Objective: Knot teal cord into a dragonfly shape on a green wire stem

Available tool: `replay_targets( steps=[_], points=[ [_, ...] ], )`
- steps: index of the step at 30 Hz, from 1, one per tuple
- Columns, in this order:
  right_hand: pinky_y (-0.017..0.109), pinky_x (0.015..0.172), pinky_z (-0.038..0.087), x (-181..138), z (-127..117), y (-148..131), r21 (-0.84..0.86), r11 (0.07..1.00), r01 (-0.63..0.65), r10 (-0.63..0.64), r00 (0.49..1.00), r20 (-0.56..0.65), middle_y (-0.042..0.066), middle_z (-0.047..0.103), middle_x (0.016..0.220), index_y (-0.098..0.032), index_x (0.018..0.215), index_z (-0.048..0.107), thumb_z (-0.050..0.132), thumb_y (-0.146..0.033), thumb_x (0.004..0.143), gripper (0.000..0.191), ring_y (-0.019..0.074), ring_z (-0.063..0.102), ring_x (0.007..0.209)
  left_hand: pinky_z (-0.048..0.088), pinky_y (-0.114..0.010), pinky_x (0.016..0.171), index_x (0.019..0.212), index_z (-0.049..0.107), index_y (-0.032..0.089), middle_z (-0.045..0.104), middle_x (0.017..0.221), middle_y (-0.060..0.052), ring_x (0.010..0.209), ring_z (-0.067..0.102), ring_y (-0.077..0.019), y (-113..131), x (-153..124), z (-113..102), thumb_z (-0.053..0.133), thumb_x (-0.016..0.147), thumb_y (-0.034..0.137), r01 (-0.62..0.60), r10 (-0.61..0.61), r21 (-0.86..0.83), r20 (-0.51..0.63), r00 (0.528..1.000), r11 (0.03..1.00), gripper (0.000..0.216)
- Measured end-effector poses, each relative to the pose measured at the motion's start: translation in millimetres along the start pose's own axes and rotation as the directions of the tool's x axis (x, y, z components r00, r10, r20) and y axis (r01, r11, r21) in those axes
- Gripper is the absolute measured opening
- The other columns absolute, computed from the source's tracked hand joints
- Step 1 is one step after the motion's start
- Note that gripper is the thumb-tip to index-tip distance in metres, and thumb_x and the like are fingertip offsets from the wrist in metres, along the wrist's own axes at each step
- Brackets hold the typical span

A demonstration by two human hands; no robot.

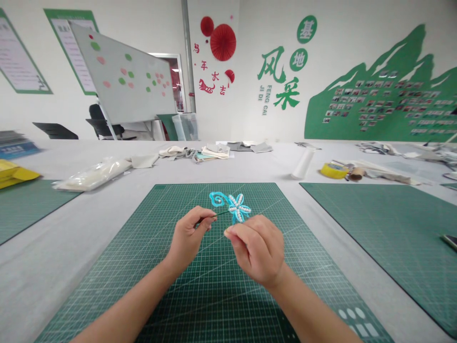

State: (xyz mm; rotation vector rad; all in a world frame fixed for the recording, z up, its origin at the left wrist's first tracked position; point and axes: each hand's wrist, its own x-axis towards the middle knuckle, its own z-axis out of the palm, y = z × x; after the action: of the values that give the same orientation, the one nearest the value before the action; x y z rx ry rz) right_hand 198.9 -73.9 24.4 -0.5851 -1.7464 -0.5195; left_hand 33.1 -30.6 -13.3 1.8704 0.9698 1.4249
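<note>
A bright blue flower ornament (pixel 239 208), its petals lined with white pearl-like beads and a blue curl off to its left, is held up above the green cutting mat (pixel 171 305). My left hand (pixel 191 233) is closed in a pinch on a thin dark green wire (pixel 222 214), which runs right to the flower. Just below the flower, my right hand (pixel 259 247) is also pinched closed. Its knuckles cover the lower petals, and what lies between its fingertips is too small or hidden to make out.
Other cutting mats (pixel 385 238) lie at both sides. Further back are a plastic-wrapped packet (pixel 96 175), fabric scraps (pixel 214 151), a white roll (pixel 303 163) and yellow tape (pixel 334 170). A yellow package (pixel 16 174) sits at the left, a dark phone-like object (pixel 450 241) at the right edge.
</note>
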Motion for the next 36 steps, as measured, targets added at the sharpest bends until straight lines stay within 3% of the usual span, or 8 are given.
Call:
replay_targets(
  steps=[12, 17, 25, 31, 36],
  points=[
    [0.029, 0.054, 0.043, 3, -4, -5, 0.036, 0.999, 0.001, -0.001, 1.000, 0.020, 0.004, 0.063, 0.067, -0.015, 0.092, 0.056, 0.057, -0.010, 0.083, 0.010, 0.0139, 0.054, 0.059, 0.044, -0.023, 0.064, 0.083, 0.062, 0.020, 0.054, 0.072, 0.002, 0.065, 0.054, -0.0097, -5, -2, 2, 0.059, 0.084, 0.023, 0.056, -0.058, -0.093, -0.023, 0.998, 0.994, 0.005],
    [0.027, 0.056, 0.043, 3, -3, 2, 0.078, 0.974, -0.214, 0.218, 0.975, -0.043, 0.002, 0.060, 0.071, -0.019, 0.090, 0.054, 0.056, -0.006, 0.082, 0.015, 0.0126, 0.051, 0.063, 0.045, -0.022, 0.060, 0.084, 0.061, 0.019, 0.060, 0.075, 0.001, 0.061, 0.053, -0.0083, -3, 1, 1, 0.060, 0.083, 0.025, 0.174, -0.173, -0.190, 0.027, 0.985, 0.966, 0.006],
    [0.026, 0.061, 0.041, 3, -1, 16, 0.102, 0.842, -0.529, 0.539, 0.834, -0.122, -0.001, 0.051, 0.072, -0.019, 0.082, 0.052, 0.051, -0.011, 0.087, 0.010, 0.0102, 0.048, 0.065, 0.039, -0.018, 0.044, 0.086, 0.062, 0.016, 0.062, 0.074, -0.001, 0.051, 0.046, -0.0059, 4, 2, 6, 0.062, 0.080, 0.025, 0.377, -0.333, -0.371, 0.180, 0.926, 0.849, 0.011],
    [0.025, 0.061, 0.041, -2, 5, 18, 0.076, 0.858, -0.507, 0.510, 0.860, -0.027, -0.001, 0.053, 0.072, -0.019, 0.083, 0.054, 0.053, -0.013, 0.086, 0.007, 0.0099, 0.049, 0.064, 0.036, -0.016, 0.042, 0.087, 0.060, 0.015, 0.062, 0.072, -0.001, 0.048, 0.043, -0.0036, 16, 2, 6, 0.064, 0.079, 0.023, 0.517, -0.433, -0.464, 0.282, 0.856, 0.720, 0.012],
    [0.025, 0.061, 0.041, -6, 10, 16, 0.078, 0.861, -0.503, 0.502, 0.864, 0.030, -0.001, 0.054, 0.071, -0.018, 0.082, 0.054, 0.053, -0.014, 0.087, 0.006, 0.0098, 0.048, 0.063, 0.035, -0.015, 0.042, 0.089, 0.060, 0.015, 0.062, 0.073, 0.000, 0.048, 0.043, -0.0029, 19, 2, 4, 0.065, 0.078, 0.025, 0.549, -0.450, -0.506, 0.316, 0.835, 0.665, 0.015]
  ],
)
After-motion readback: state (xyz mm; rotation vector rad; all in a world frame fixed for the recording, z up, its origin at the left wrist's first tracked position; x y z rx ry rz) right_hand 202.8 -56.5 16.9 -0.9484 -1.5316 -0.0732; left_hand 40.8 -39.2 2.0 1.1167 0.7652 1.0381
